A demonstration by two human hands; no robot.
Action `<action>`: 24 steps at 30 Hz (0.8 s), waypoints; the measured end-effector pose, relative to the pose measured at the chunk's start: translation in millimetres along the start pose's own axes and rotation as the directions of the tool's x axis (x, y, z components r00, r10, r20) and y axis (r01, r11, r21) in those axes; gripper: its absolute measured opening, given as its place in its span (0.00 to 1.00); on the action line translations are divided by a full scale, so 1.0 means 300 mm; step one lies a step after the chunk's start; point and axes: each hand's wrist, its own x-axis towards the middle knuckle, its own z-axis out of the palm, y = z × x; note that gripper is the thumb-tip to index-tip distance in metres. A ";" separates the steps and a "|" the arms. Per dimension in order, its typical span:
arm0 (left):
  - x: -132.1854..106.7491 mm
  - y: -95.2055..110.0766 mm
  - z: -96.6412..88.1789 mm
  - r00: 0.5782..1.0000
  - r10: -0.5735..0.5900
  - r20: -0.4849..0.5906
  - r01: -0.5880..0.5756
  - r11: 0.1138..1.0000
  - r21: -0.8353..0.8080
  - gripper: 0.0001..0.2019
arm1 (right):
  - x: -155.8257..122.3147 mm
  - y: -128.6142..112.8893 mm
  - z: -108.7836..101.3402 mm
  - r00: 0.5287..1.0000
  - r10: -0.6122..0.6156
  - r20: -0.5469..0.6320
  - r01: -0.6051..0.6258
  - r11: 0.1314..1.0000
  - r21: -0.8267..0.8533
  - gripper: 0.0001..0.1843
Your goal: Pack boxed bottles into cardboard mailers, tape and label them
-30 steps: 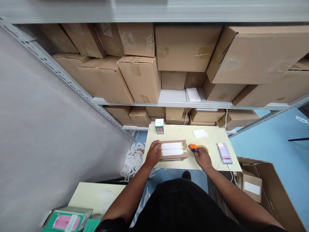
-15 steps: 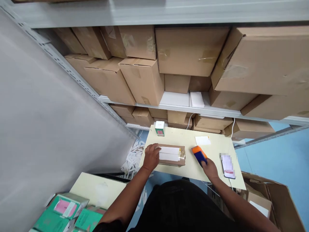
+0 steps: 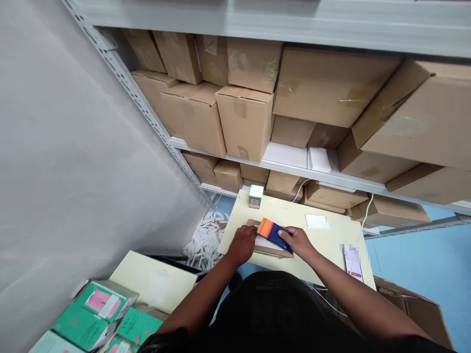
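Note:
A flat brown cardboard parcel [image 3: 273, 250] with a white label lies near the front edge of a pale yellow table [image 3: 331, 245]. My left hand [image 3: 243, 243] rests on its left end, fingers curled over the edge. My right hand [image 3: 297, 241] grips an orange and dark blue handheld device [image 3: 274, 233] and holds it over the top of the parcel, hiding most of the label.
A small white and green box [image 3: 255, 195] stands at the table's back left; a white slip [image 3: 317, 221] and a phone [image 3: 353, 262] lie to the right. Shelves of cardboard boxes [image 3: 243, 117] rise behind. Green boxes [image 3: 95, 314] lie on a low table at the lower left.
My right hand has lifted the orange and blue device from the table at the right and brought it left over the parcel. My head has turned left.

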 end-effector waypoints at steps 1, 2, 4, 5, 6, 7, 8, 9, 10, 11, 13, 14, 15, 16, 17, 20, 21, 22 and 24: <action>-0.005 -0.003 -0.004 1.000 0.000 0.003 0.000 1.000 -0.008 0.14 | 0.004 0.003 0.013 1.000 -0.005 -0.013 0.004 1.000 -0.027 0.31; -0.010 -0.009 -0.009 1.000 0.003 0.004 -0.003 1.000 -0.024 0.14 | 0.006 0.005 0.019 1.000 -0.013 -0.027 0.012 0.998 -0.054 0.30; -0.015 -0.026 -0.021 1.000 0.020 -0.001 -0.020 0.997 -0.080 0.14 | 0.002 0.003 0.019 0.999 -0.028 -0.044 0.024 0.995 -0.095 0.30; -0.016 -0.037 -0.028 0.999 0.034 -0.005 -0.034 0.993 -0.114 0.14 | 0.000 -0.003 0.017 0.998 -0.033 -0.046 0.028 0.994 -0.102 0.30; -0.016 -0.047 -0.035 0.999 0.049 -0.007 -0.050 0.988 -0.145 0.15 | -0.003 -0.009 0.016 0.998 -0.032 -0.046 0.027 0.995 -0.099 0.30; -0.016 -0.055 -0.041 0.998 0.065 -0.007 -0.065 0.983 -0.171 0.16 | -0.006 -0.017 0.018 0.998 -0.026 -0.050 0.021 0.996 -0.087 0.30; -0.015 -0.061 -0.046 0.997 0.074 -0.011 -0.075 0.979 -0.187 0.16 | -0.009 -0.023 0.021 0.998 -0.016 -0.057 0.012 0.998 -0.067 0.30; -0.015 -0.063 -0.049 0.997 0.071 -0.020 -0.074 0.978 -0.194 0.16 | -0.012 -0.026 0.026 0.997 -0.003 -0.072 0.000 0.999 -0.042 0.31; -0.015 -0.063 -0.050 0.998 0.057 -0.035 -0.063 0.979 -0.193 0.16 | -0.016 -0.025 0.029 0.996 0.012 -0.094 -0.013 1.000 -0.013 0.31; -0.016 -0.060 -0.050 0.998 0.034 -0.052 -0.043 0.982 -0.185 0.14 | -0.021 -0.020 0.029 0.992 0.027 -0.124 -0.025 1.000 0.017 0.32; -0.020 -0.049 -0.048 0.996 -0.017 -0.089 0.003 0.987 -0.163 0.12 | -0.038 0.008 0.012 0.972 0.058 -0.228 -0.039 0.996 0.086 0.32; -0.023 -0.043 -0.047 0.994 -0.037 -0.103 0.020 0.988 -0.155 0.12 | -0.051 0.031 -0.008 0.950 0.076 -0.302 -0.041 0.992 0.120 0.32; -0.026 -0.037 -0.046 0.992 -0.048 -0.115 0.031 0.989 -0.147 0.11 | -0.067 0.058 -0.035 0.919 0.097 -0.382 -0.045 0.989 0.144 0.32; -0.029 -0.032 -0.046 0.991 -0.053 -0.121 0.035 0.989 -0.142 0.11 | -0.087 0.089 -0.068 0.880 0.119 -0.460 -0.054 0.987 0.151 0.32; -0.031 -0.027 -0.048 0.991 -0.053 -0.122 0.036 0.990 -0.139 0.10 | -0.109 0.121 -0.103 0.837 0.140 -0.529 -0.073 0.987 0.145 0.32; -0.030 -0.015 -0.057 0.995 -0.050 -0.085 0.038 0.991 -0.131 0.08 | -0.180 0.195 -0.185 0.783 0.180 -0.595 -0.148 0.984 0.102 0.35; -0.025 -0.011 -0.061 0.996 -0.049 -0.072 0.040 0.991 -0.130 0.10 | -0.198 0.204 -0.195 0.800 0.185 -0.571 -0.158 0.983 0.098 0.35; -0.017 -0.007 -0.064 0.997 -0.050 -0.066 0.041 0.990 -0.132 0.12 | -0.208 0.201 -0.193 0.830 0.183 -0.526 -0.154 0.983 0.100 0.35; 0.005 -0.001 -0.071 0.996 -0.056 -0.065 0.046 0.989 -0.141 0.15 | -0.203 0.166 -0.159 0.908 0.146 -0.393 -0.120 0.989 0.091 0.34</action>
